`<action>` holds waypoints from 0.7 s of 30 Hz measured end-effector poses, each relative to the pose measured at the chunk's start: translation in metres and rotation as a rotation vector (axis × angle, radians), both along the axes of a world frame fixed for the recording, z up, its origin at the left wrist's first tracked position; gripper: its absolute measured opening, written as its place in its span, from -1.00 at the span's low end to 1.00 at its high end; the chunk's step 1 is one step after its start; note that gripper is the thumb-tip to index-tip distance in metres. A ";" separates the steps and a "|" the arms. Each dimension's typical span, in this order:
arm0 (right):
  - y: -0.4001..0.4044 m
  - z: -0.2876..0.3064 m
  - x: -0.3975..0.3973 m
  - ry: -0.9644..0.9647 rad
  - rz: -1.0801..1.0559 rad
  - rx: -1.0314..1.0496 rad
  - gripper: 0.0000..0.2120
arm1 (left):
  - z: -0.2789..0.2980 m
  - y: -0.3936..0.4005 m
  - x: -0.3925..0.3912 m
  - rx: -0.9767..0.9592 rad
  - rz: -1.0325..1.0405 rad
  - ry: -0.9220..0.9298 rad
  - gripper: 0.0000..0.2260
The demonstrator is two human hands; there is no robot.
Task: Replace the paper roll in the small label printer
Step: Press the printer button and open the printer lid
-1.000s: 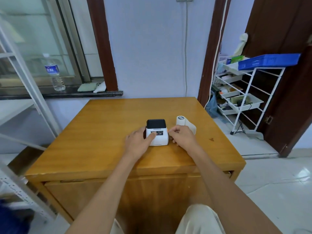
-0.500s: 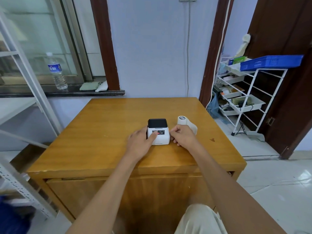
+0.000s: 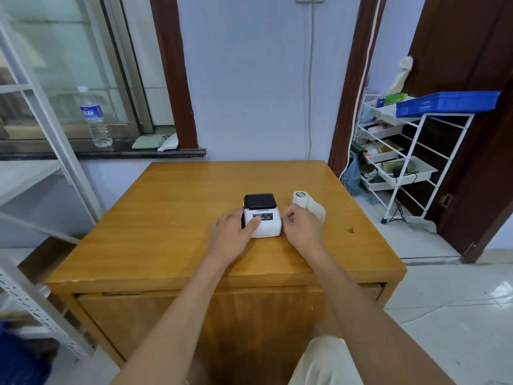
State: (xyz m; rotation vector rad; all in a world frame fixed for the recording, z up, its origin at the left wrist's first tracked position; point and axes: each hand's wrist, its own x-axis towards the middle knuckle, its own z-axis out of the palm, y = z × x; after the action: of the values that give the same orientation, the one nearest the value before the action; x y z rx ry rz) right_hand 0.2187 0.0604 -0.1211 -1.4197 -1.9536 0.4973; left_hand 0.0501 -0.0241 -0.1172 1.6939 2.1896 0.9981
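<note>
A small white label printer (image 3: 265, 222) with a black lid sits near the middle of the wooden table (image 3: 172, 218). Its lid is down. My left hand (image 3: 230, 236) grips the printer's left side, thumb resting on its front panel. My right hand (image 3: 301, 230) holds the printer's right side with curled fingers. A white paper roll (image 3: 301, 198) with a loose tail of paper lies on the table just right of the printer, behind my right hand and partly hidden by it.
A white wire rack (image 3: 402, 162) with trays and a blue basket (image 3: 447, 102) stands to the right of the table by a dark door. A water bottle (image 3: 94, 118) stands on the window sill at the back left. A metal shelf frame (image 3: 41, 168) is on the left.
Both hands stay on the printer's sides; my left thumb has shifted slightly on the front panel. The view has tilted a little.
</note>
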 end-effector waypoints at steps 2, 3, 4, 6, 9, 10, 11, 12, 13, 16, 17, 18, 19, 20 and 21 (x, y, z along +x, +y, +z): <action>-0.001 0.001 0.000 0.002 0.006 0.008 -0.87 | 0.001 0.000 0.000 -0.006 0.010 -0.015 -0.50; 0.000 0.000 0.000 0.004 0.008 0.006 -0.87 | 0.002 0.000 0.000 -0.010 0.014 -0.029 -0.47; 0.000 0.000 0.000 0.012 0.008 -0.003 -0.86 | 0.003 -0.001 0.000 -0.013 0.016 -0.041 -0.45; 0.000 0.001 0.000 0.074 0.011 -0.050 -0.80 | 0.003 -0.001 0.000 -0.015 0.016 -0.054 -0.47; 0.000 0.002 0.000 0.143 0.026 -0.098 -0.73 | 0.004 -0.003 0.001 0.002 0.010 -0.070 -0.50; 0.000 0.003 0.001 0.140 0.030 -0.094 -0.72 | 0.004 -0.003 0.001 0.008 0.008 -0.078 -0.49; 0.000 0.003 0.001 0.133 0.031 -0.087 -0.70 | 0.005 -0.003 0.002 0.011 0.009 -0.086 -0.49; 0.001 0.003 0.001 0.123 0.031 -0.084 -0.67 | 0.005 -0.003 0.002 0.012 0.012 -0.095 -0.48; 0.001 0.002 0.001 0.115 0.029 -0.087 -0.62 | 0.006 -0.004 0.003 0.012 0.016 -0.104 -0.46; 0.004 0.005 -0.002 0.113 -0.005 -0.143 -0.36 | 0.009 -0.007 0.004 0.014 0.020 -0.120 -0.46; 0.006 0.008 -0.003 0.110 -0.014 -0.174 -0.25 | 0.010 -0.007 0.004 0.016 0.021 -0.123 -0.47; 0.008 0.013 -0.005 0.098 -0.019 -0.218 -0.17 | 0.011 -0.007 0.004 0.015 0.022 -0.127 -0.47; 0.010 0.019 -0.006 0.076 -0.017 -0.273 -0.10 | 0.012 -0.007 0.004 0.010 0.023 -0.130 -0.45; 0.011 0.026 -0.008 0.045 -0.010 -0.334 -0.04 | 0.012 -0.007 0.003 0.002 0.025 -0.128 -0.40; 0.015 0.032 -0.010 0.002 0.002 -0.383 0.02 | 0.012 -0.007 0.003 -0.004 0.027 -0.121 -0.36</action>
State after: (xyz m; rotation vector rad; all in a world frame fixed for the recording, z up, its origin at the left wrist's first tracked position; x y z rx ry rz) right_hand 0.2091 0.0753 -0.0888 -1.6452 -1.9269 0.9112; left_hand 0.0530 -0.0309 -0.1050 1.5631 2.1412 1.0731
